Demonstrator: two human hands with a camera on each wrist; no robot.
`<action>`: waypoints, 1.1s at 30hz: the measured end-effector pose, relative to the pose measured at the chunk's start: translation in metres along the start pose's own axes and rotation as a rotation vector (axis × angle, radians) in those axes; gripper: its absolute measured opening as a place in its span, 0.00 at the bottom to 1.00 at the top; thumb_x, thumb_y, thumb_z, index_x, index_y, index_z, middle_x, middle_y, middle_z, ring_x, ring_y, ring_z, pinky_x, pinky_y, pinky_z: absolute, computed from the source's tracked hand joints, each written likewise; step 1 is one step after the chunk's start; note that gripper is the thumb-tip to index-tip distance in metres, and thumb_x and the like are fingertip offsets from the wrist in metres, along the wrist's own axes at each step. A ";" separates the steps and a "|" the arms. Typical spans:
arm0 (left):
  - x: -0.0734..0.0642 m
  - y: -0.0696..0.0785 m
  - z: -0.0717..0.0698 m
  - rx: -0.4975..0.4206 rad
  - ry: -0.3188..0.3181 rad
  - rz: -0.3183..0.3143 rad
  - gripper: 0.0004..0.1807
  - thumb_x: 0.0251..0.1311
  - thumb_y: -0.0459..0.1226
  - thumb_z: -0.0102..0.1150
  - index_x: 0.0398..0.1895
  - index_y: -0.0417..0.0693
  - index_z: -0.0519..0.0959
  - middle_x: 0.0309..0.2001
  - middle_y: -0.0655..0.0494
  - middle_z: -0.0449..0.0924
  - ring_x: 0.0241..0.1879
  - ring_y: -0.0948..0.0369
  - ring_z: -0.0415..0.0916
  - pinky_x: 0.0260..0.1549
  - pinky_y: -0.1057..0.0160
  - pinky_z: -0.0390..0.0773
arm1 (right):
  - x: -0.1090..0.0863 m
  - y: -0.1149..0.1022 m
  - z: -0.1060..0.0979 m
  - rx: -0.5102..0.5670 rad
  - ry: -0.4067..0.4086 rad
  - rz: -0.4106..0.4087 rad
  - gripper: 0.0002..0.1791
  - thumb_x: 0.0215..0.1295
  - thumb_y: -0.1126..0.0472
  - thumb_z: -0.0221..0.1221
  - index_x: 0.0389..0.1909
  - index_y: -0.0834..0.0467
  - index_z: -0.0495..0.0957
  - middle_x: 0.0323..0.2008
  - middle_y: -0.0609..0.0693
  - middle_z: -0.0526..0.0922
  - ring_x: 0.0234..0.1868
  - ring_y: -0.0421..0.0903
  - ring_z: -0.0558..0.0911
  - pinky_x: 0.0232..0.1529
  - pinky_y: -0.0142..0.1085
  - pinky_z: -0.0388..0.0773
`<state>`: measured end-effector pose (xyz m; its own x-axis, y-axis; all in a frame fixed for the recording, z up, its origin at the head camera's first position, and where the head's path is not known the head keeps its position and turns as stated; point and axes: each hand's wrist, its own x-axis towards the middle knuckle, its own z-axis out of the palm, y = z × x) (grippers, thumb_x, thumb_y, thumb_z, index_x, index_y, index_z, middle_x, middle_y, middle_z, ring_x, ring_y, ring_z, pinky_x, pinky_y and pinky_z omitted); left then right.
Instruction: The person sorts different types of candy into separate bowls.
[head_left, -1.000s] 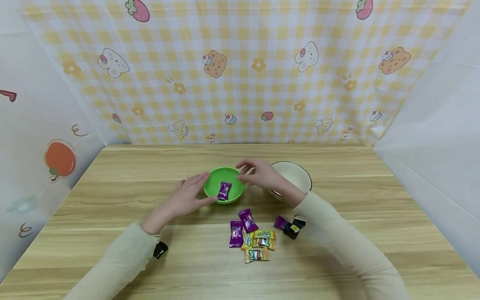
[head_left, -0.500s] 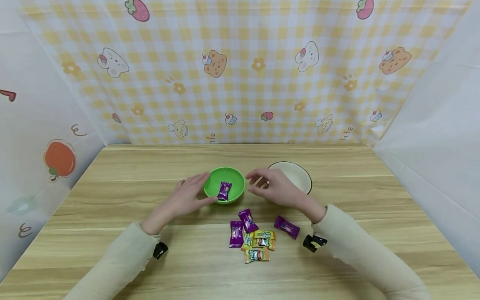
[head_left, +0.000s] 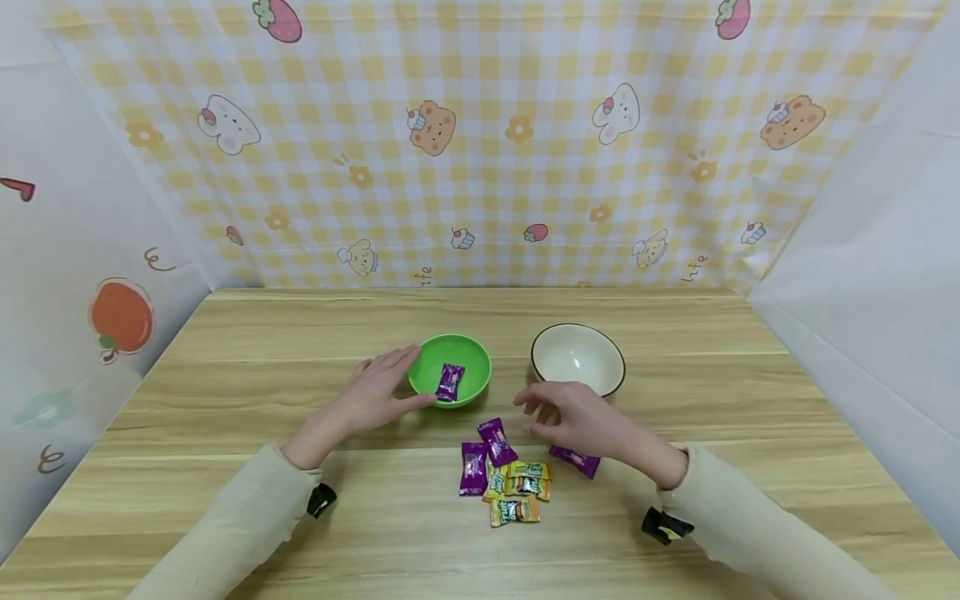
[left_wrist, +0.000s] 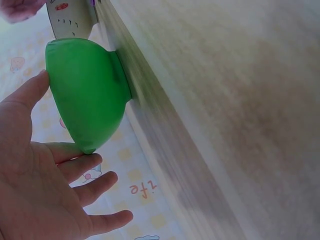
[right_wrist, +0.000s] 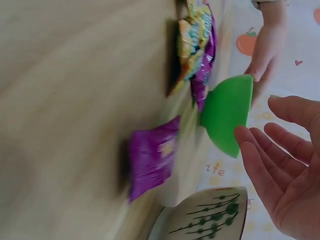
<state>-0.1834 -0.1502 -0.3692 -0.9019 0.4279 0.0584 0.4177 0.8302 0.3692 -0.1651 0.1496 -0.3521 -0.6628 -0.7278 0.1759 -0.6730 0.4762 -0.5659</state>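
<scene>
My left hand [head_left: 367, 396] rests at the left side of a small green bowl [head_left: 467, 358], thumb and index fingertips on its rim, the fingers fairly straight. One purple-wrapped candy [head_left: 450, 382] lies inside that bowl. My right hand [head_left: 581, 425] hovers in front of a cream bowl [head_left: 576, 354] with a dark rim, fingers loosely bent and nothing between them. Below it a purple candy [head_left: 576, 461] is partly covered by the hand in the head view. The right wrist view shows this candy [right_wrist: 154, 157] lying apart from the fingers.
Two purple candies [head_left: 473, 468] and several yellow fruit candies [head_left: 514, 510] lie bunched in front of the green bowl. All stand on a wood-grain table [head_left: 262, 350]. A yellow checked cloth [head_left: 480, 183] hangs behind, with white cloth at both sides.
My right hand has moved from the green bowl's right rim toward me and to the right, uncovering the cream bowl. The left hand and the candies have stayed put.
</scene>
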 end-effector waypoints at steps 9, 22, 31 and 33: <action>0.000 -0.001 0.001 0.007 0.007 0.006 0.48 0.51 0.63 0.48 0.65 0.37 0.52 0.64 0.43 0.53 0.61 0.45 0.51 0.54 0.38 0.46 | -0.021 0.006 0.001 -0.033 -0.024 0.024 0.15 0.53 0.65 0.61 0.41 0.65 0.75 0.31 0.51 0.80 0.30 0.37 0.77 0.28 0.29 0.76; 0.000 0.000 0.001 0.004 0.006 0.002 0.46 0.52 0.60 0.50 0.65 0.38 0.52 0.64 0.43 0.53 0.61 0.45 0.51 0.54 0.38 0.46 | -0.043 0.014 0.001 -0.168 -0.013 0.083 0.17 0.51 0.62 0.63 0.42 0.65 0.75 0.34 0.50 0.79 0.32 0.40 0.77 0.31 0.31 0.75; 0.000 0.000 0.000 0.003 -0.002 -0.002 0.46 0.52 0.60 0.50 0.65 0.37 0.52 0.64 0.43 0.53 0.61 0.45 0.51 0.54 0.39 0.46 | -0.046 0.015 0.003 -0.293 -0.095 0.160 0.23 0.47 0.54 0.65 0.41 0.64 0.76 0.30 0.47 0.77 0.25 0.36 0.70 0.23 0.29 0.68; 0.000 0.000 0.000 0.003 -0.001 0.000 0.46 0.52 0.60 0.49 0.65 0.37 0.52 0.64 0.43 0.53 0.61 0.45 0.51 0.54 0.39 0.46 | -0.047 0.016 0.004 -0.308 -0.110 0.175 0.24 0.47 0.53 0.65 0.42 0.64 0.76 0.32 0.48 0.77 0.27 0.37 0.71 0.24 0.30 0.69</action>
<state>-0.1831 -0.1505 -0.3697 -0.9019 0.4281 0.0576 0.4180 0.8313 0.3662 -0.1433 0.1893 -0.3721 -0.7489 -0.6627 0.0007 -0.6306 0.7122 -0.3083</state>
